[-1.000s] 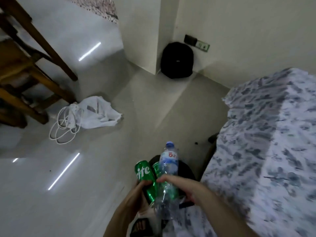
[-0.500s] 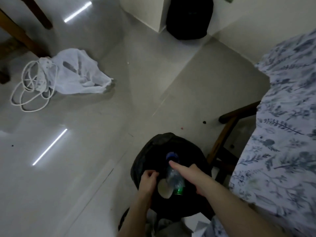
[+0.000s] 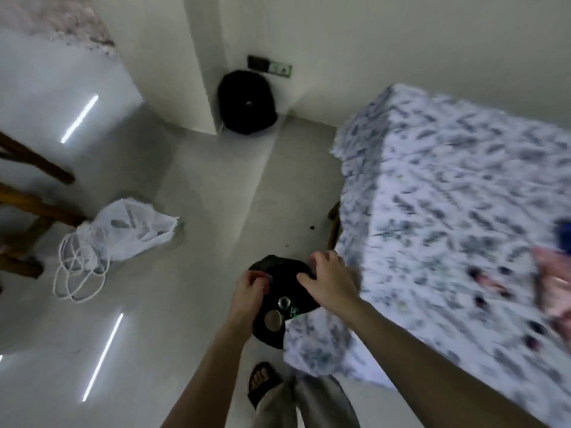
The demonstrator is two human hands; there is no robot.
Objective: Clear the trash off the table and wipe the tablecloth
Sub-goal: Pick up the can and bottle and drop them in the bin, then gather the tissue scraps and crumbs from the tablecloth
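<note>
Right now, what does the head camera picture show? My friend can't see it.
Two hands hold open a black trash bag on the floor: the left hand and right hand each grip its rim, with cans visible inside. A table under a floral tablecloth stands to the right. A white plastic bag and a white cord lie on the floor at left.

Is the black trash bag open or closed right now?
Open: both hands hold the black trash bag mouth apart, and cans show inside.

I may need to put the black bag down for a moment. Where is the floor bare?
Bare tile lies between the white plastic bag with its cord and the black trash bag, and on toward the corner backpack. By the tablecloth edge and your foot, it's crowded.
</note>
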